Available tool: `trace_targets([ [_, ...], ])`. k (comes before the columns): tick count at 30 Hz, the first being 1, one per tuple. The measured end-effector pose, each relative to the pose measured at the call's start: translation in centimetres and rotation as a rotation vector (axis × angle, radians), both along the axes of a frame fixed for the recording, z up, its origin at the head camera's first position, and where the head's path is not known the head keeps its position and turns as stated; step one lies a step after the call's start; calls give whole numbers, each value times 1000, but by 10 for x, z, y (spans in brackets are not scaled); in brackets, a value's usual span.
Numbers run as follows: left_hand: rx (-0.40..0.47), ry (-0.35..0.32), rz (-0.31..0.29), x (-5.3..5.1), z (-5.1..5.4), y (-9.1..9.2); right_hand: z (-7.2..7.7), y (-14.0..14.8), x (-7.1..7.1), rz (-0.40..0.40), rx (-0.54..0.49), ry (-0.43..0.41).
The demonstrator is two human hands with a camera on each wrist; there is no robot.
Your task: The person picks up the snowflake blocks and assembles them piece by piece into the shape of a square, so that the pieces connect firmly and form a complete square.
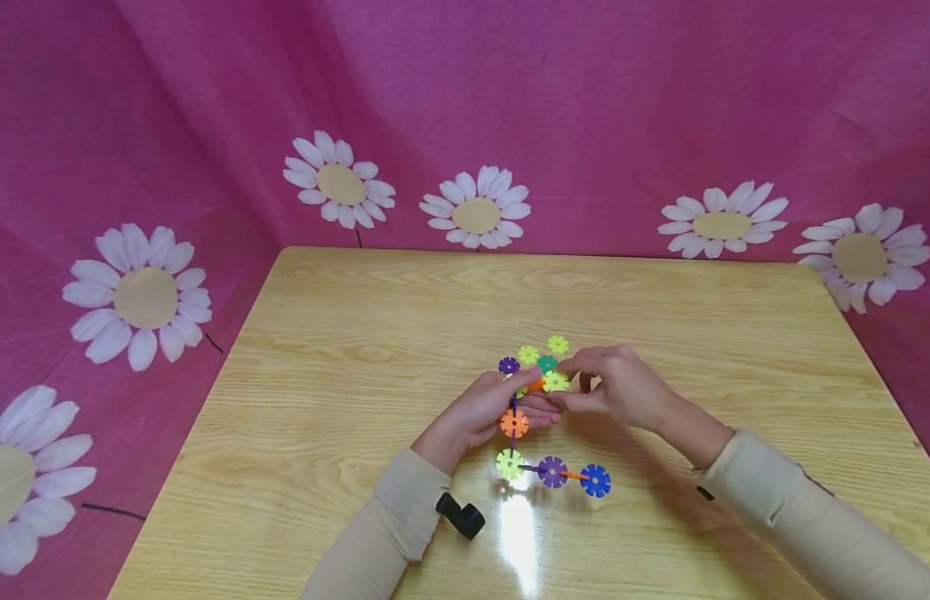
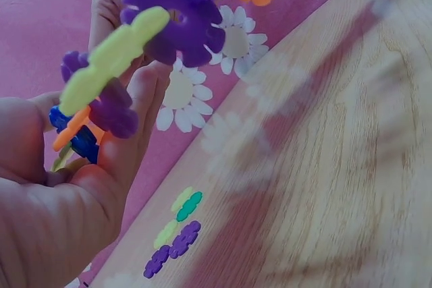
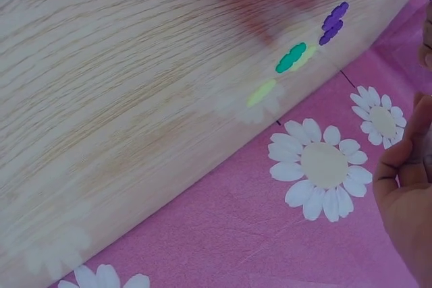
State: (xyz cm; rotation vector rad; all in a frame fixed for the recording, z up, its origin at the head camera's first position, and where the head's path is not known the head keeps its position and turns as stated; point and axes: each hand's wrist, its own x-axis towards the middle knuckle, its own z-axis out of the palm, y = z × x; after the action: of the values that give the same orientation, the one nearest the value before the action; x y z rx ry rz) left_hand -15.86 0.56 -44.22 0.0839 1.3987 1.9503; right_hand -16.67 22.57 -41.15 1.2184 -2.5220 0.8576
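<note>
My left hand holds a chain of slotted plastic flower discs, its thumb over an orange disc. From that hand the chain hangs toward me through another orange disc and a yellow-green disc, then runs right through a purple disc to a blue disc. At the chain's upper end, my right hand pinches a yellow-green disc between curled thumb and fingers. In the left wrist view a purple disc shows close up. The right wrist view catches only part of a hand.
Loose discs lie on the wooden table just beyond my hands: yellow-green, green and purple among them. A pink cloth with white flowers surrounds the table. A black strap piece sits by my left sleeve.
</note>
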Motion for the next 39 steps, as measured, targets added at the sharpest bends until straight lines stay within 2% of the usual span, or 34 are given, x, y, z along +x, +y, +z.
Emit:
trace_targets([
  [9, 17, 47, -64, -1, -1, -3, 1, 1, 0, 44, 1, -50],
  [16, 56, 57, -92, -2, -4, -5, 0, 4, 0, 63, 58, 6],
  [25, 74, 60, -71, -1, -5, -3, -4, -1, 3, 38, 24, 54],
  [29, 71, 54, -36, -1, -7, -4, -6, -4, 4, -8, -36, -62],
  [32, 76, 43, -20, 0, -8, -4, -9, -5, 4, -54, -111, -201],
  [36, 83, 54, -23, 0, -7, -3, -12, -4, 3, -96, -210, -348],
  [39, 96, 62, -34, 0, -7, -4, -16, -3, 1, -119, -264, -415],
])
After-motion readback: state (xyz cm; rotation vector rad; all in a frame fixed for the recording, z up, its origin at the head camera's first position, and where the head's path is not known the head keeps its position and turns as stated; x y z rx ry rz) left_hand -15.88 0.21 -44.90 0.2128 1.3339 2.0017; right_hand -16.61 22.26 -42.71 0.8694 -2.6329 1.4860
